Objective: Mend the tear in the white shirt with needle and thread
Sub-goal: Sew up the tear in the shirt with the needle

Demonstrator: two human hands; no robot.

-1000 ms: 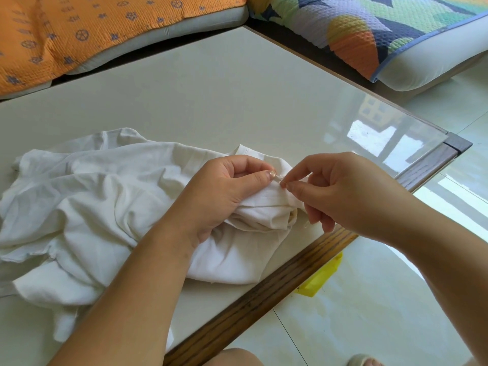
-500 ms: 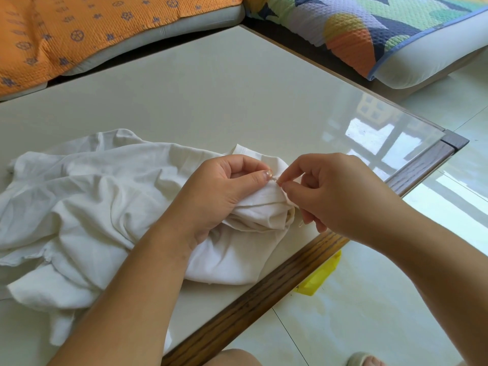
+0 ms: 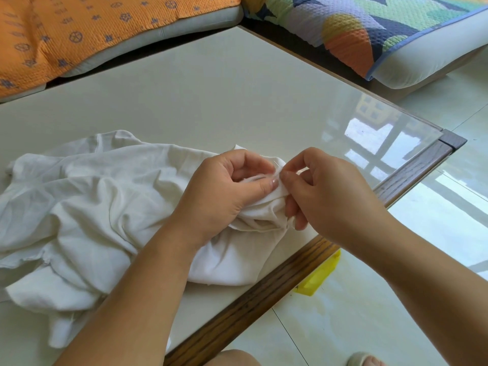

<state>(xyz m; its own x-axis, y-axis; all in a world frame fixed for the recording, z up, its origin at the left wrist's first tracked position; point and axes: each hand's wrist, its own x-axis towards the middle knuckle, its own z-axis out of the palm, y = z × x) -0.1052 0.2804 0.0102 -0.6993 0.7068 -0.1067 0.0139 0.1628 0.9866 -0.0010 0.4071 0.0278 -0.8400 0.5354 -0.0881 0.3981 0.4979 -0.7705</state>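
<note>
The white shirt (image 3: pixel 87 207) lies crumpled on the left half of the table, its bunched edge raised near the table's front edge. My left hand (image 3: pixel 224 191) grips that bunched fold, thumb pressed on top of the fabric. My right hand (image 3: pixel 324 196) meets it from the right, thumb and forefinger pinching at the fold right beside my left thumb. A thin sliver of needle (image 3: pixel 276 164) shows just above the pinch. The thread and the tear are too fine to make out.
The cream glass-topped table (image 3: pixel 211 96) has a wooden front edge (image 3: pixel 264 294) and a corner at the right. Orange cushion (image 3: pixel 79 30) and multicoloured cushion (image 3: pixel 369 35) lie behind. A yellow object (image 3: pixel 319 276) sits on the tiled floor under the edge.
My right hand has closed in leftward until its fingertips touch the fold beside my left thumb. My left hand keeps its grip on the shirt.
</note>
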